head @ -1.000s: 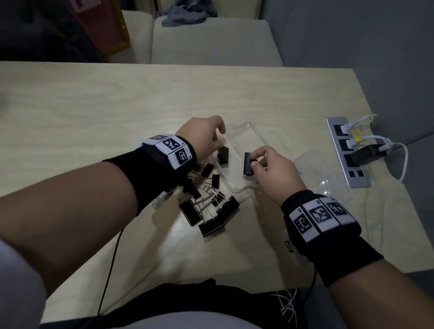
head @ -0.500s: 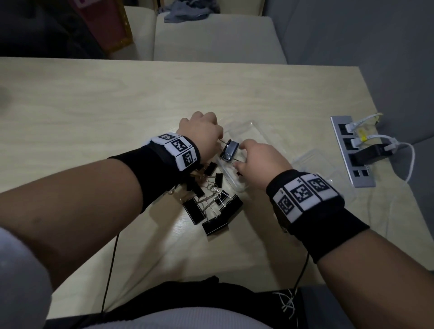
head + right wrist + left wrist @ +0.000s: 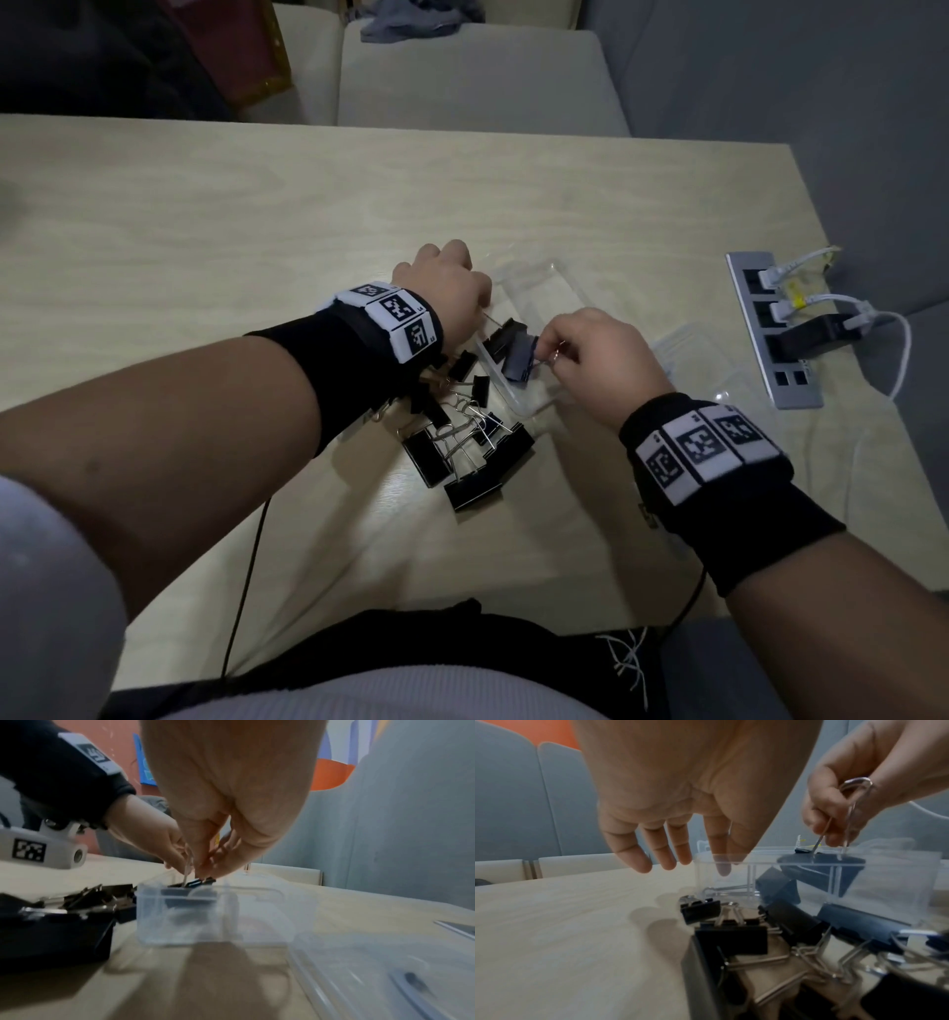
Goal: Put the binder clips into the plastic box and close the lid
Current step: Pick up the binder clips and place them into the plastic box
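Note:
A clear plastic box (image 3: 557, 288) stands open on the table. One black binder clip (image 3: 499, 340) lies in it. My right hand (image 3: 552, 354) pinches the wire handle of a second clip (image 3: 518, 361), which hangs low inside the box (image 3: 213, 914). My left hand (image 3: 680, 860) hangs at the box's left end, fingers straight and relaxed, holding nothing. Several more black binder clips (image 3: 462, 447) lie heaped on the table just in front of the box, under my left wrist. The clear lid (image 3: 708, 360) lies flat to the right of the box.
A grey power strip (image 3: 770, 329) with white cables and a black plug lies near the table's right edge. Pale seats stand beyond the far edge. A black cord runs off the near edge by my lap.
My right hand has lowered the clip from above the box rim down into the box. My left hand has come off that clip and its fingers have straightened.

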